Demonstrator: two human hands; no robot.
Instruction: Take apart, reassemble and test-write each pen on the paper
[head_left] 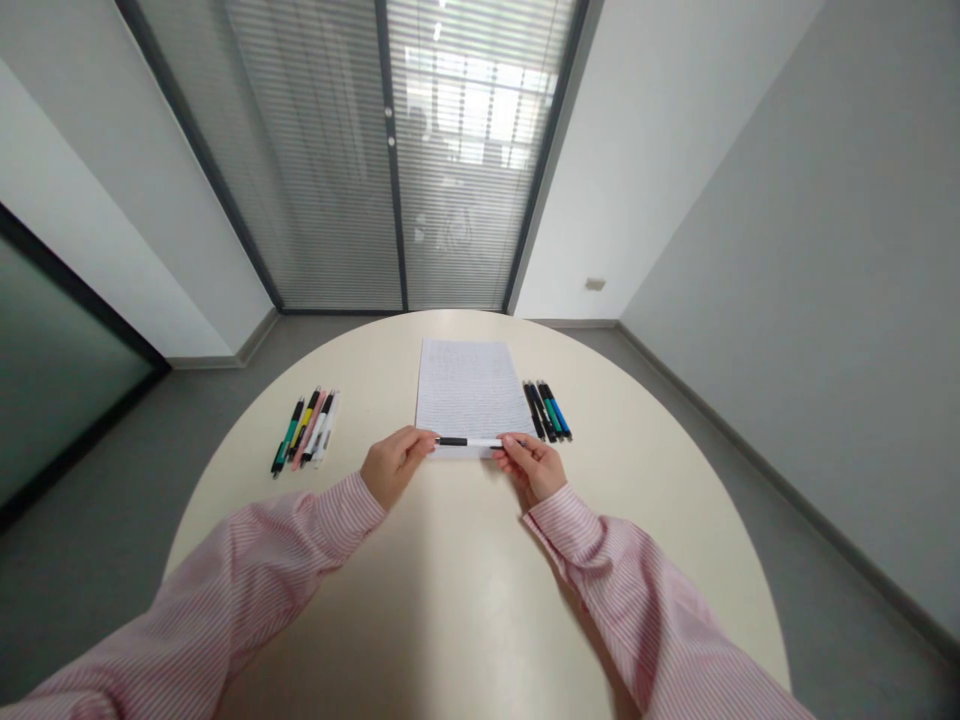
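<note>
A black and white pen (466, 442) is stretched level between my two hands, over the near edge of a sheet of lined paper (471, 385). My left hand (394, 465) pinches the pen's black end. At the white end, my right hand (534, 466) closes its fingertips on it. The fingers of both hands partly cover the pen's ends. The paper lies flat and looks covered in rows of writing, too small to read.
Several pens in mixed colours (306, 430) lie side by side on the left of the round cream table (465, 600). Right of the paper lies another group of dark, green and blue pens (547, 411). Beyond the table stands a glass partition with blinds (322, 180).
</note>
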